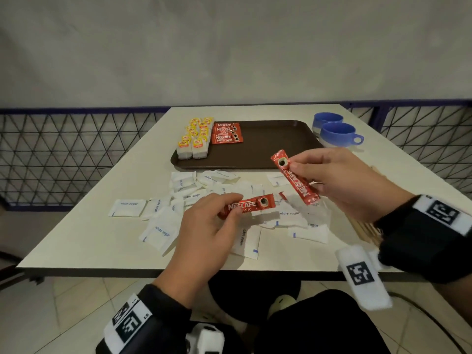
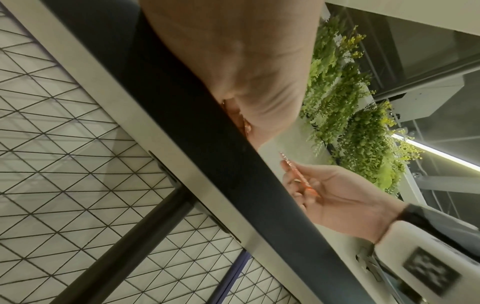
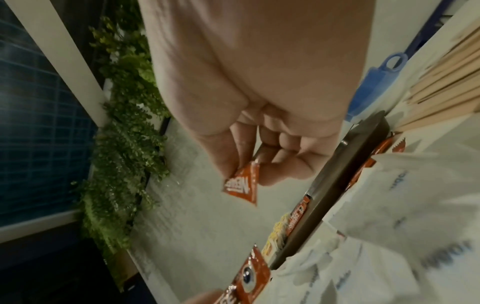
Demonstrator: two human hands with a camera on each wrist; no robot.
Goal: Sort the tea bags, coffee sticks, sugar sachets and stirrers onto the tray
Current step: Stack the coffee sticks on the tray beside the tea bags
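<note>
My left hand [image 1: 233, 206] pinches the end of a red coffee stick [image 1: 251, 205] just above the scattered white sugar sachets [image 1: 161, 231]. Raised above the table, my right hand [image 1: 304, 172] grips a second coffee stick [image 1: 293, 177], held slanted; the right wrist view shows that coffee stick [image 3: 242, 185] between thumb and fingers. The brown tray [image 1: 268, 152] holds rows of yellow-tagged tea bags [image 1: 194, 140] at its left end and several coffee sticks [image 1: 226, 132] beside them. Another red stick [image 1: 282, 195] peeks out among the sachets. Wooden stirrers [image 1: 365, 228] lie partly hidden under my right wrist.
Two blue cups [image 1: 337, 134] stand right of the tray at the back of the table. A wire mesh fence [image 1: 63, 154] runs behind and beside the white table [image 1: 76, 238]. Most of the tray's right part is bare.
</note>
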